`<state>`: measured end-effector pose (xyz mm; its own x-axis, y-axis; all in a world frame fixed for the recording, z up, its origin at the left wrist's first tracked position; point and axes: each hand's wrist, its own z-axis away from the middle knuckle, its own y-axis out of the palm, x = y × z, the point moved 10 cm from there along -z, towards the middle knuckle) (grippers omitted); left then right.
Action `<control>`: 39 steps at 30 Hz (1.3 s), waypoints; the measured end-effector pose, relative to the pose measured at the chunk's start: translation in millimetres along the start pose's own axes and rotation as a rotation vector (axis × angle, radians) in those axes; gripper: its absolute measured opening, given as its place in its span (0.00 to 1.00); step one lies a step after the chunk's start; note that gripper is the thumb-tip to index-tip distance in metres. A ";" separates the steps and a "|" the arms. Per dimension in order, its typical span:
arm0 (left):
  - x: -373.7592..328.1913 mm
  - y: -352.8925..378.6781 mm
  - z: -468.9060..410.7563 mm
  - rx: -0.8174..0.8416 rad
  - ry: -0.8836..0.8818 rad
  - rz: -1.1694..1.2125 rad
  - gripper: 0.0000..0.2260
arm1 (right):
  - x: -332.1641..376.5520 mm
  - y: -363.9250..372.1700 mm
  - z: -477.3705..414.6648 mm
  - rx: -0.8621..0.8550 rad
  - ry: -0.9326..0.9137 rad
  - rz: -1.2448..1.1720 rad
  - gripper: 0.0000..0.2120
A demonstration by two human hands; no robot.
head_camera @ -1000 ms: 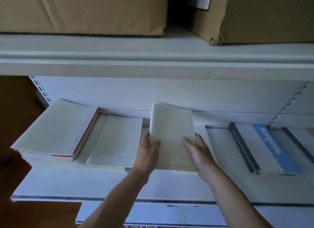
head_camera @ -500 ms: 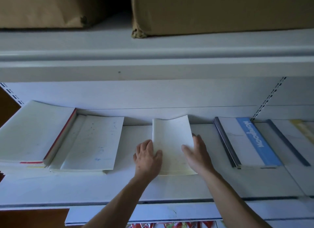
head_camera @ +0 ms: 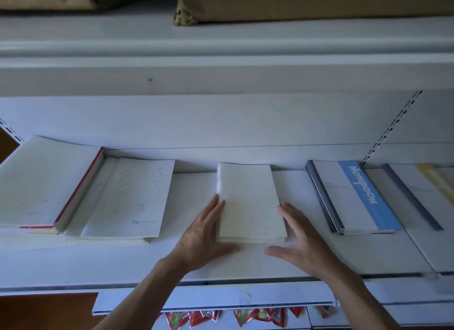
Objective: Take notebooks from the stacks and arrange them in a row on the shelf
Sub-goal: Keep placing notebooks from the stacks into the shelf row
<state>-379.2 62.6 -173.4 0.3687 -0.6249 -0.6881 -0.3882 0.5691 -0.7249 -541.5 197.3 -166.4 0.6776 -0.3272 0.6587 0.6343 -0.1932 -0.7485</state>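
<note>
A pale notebook [head_camera: 250, 202] lies flat at mid-shelf [head_camera: 98, 263], its far edge close to the back panel, framed by both hands. Left hand [head_camera: 206, 238]: released, fingers straight along the notebook's left edge and touching it, thumb stretched rightward just under the near edge. Right hand [head_camera: 302, 241]: released, fingers straight and spread just beside the near right corner, thumb pointing left below the near edge; motion blur hides whether it touches the cover. Neither hand grasps anything. Left of the notebook, apart from it, sit a pale stack [head_camera: 127, 199] and, touching that, a taller red-spined stack [head_camera: 44, 182]. To the right, apart, lie a blue notebook [head_camera: 353, 197] and a yellow notebook [head_camera: 430, 189] at the frame edge. A cardboard box [head_camera: 319, 2] rests on the shelf above; red packets [head_camera: 245, 317] show below.
</note>
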 end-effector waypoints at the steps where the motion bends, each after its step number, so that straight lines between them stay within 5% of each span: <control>1: -1.2 0.3 -0.4 -0.019 0.004 -0.033 0.51 | 0.2 0.5 -0.2 -0.009 -0.010 0.028 0.50; 7: -1.3 2.3 -4.6 -0.094 -0.005 -0.126 0.46 | 0.4 -11.2 -3.0 -0.199 0.024 0.040 0.41; 10: -0.2 -0.9 -5.2 -0.118 -0.044 -0.213 0.51 | 3.1 -10.7 -2.1 -0.194 0.010 0.082 0.41; 18: 5.7 13.9 -4.6 0.033 -0.081 -0.307 0.52 | -0.3 8.5 -5.4 -0.108 -0.057 0.308 0.47; 26: 11.3 7.7 -7.5 -0.037 -0.159 -0.273 0.59 | -11.5 3.8 -6.4 -0.108 0.033 0.193 0.58; 39: -5.0 -3.1 3.4 0.052 -0.212 -0.248 0.51 | 4.3 -11.2 -1.2 -0.084 0.100 0.031 0.41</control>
<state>-377.0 65.8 -167.9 0.6162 -0.6259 -0.4781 -0.2230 0.4436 -0.8681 -546.1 196.9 -155.2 0.6534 -0.4239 0.6272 0.5771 -0.2572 -0.7751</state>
